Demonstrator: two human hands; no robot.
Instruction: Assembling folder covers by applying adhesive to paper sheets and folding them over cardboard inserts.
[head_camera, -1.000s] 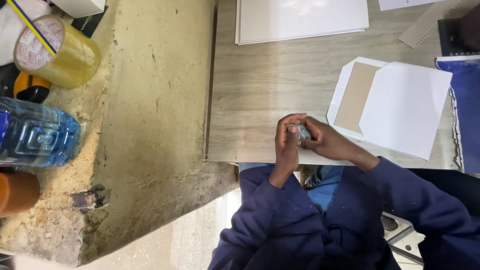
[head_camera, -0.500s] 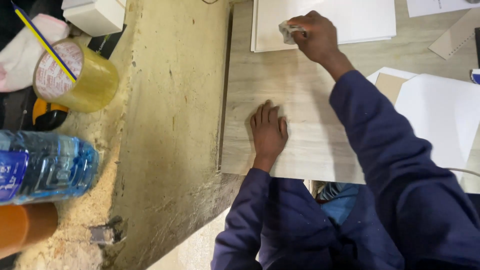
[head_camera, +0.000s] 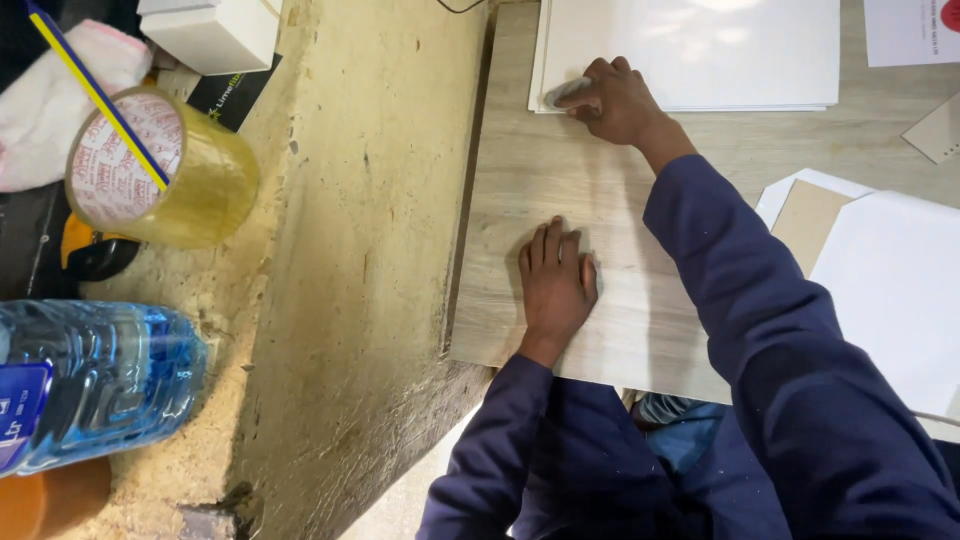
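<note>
The right hand (head_camera: 618, 100) pinches a small pale object (head_camera: 566, 92) at the corner of a white sheet stack (head_camera: 700, 50), while the left hand (head_camera: 556, 282) lies flat, fingers together, on the wooden surface (head_camera: 540, 180).

I see two long sleeves in dark blue cloth, soft and a bit wrinkled. One sleeve ends at the wrist of my left hand (head_camera: 555, 285), the other at the wrist of my right hand (head_camera: 618, 100). Both hands are bare. Below them I see lighter blue trousers.
</note>
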